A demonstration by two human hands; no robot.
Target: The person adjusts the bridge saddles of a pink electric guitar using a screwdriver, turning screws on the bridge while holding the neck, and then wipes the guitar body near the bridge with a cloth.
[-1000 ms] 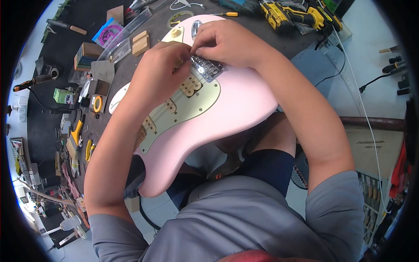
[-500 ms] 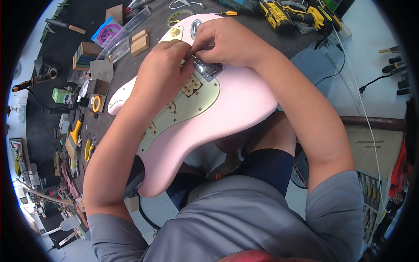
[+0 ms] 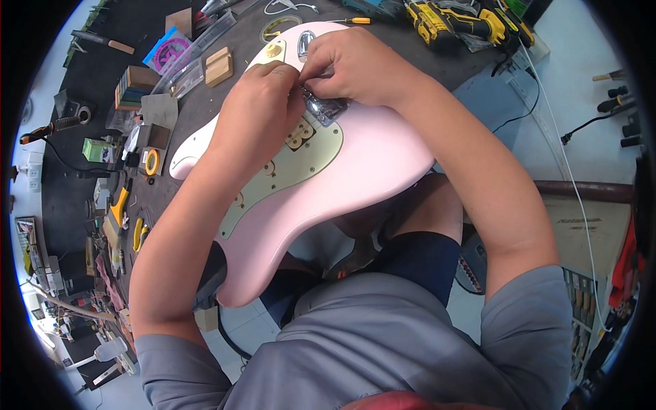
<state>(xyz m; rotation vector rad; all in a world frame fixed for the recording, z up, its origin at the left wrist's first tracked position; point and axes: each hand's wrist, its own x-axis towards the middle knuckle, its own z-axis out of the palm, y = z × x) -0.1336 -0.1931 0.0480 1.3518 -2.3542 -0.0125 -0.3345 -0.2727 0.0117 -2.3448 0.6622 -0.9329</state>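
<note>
A pink electric guitar body (image 3: pixel 389 147) lies face up across the bench edge and over my lap. It carries a pale green pickguard (image 3: pixel 311 156), a cream pickup (image 3: pixel 299 137), a cream knob (image 3: pixel 273 50) and a chrome jack plate (image 3: pixel 305 44). Both hands meet over its chrome bridge (image 3: pixel 326 108). My left hand (image 3: pixel 265 92) has its fingers curled at the bridge's left end. Bent over the bridge's far side, my right hand (image 3: pixel 347 67) brings thumb and fingers together in a pinch. Whatever sits between the fingertips is hidden.
Beyond the guitar lie a tape roll (image 3: pixel 280 29), a yellow-handled screwdriver (image 3: pixel 355 21) and a yellow-black cordless drill (image 3: pixel 430 24). Wooden blocks (image 3: pixel 219 66), a clear plastic tray (image 3: pixel 198 55) and yellow-handled pliers (image 3: pixel 139 234) sit to the left on the dark bench.
My left forearm has shifted slightly right, covering a little more of the pickups. Both hands stay over the bridge, and the guitar keeps its place.
</note>
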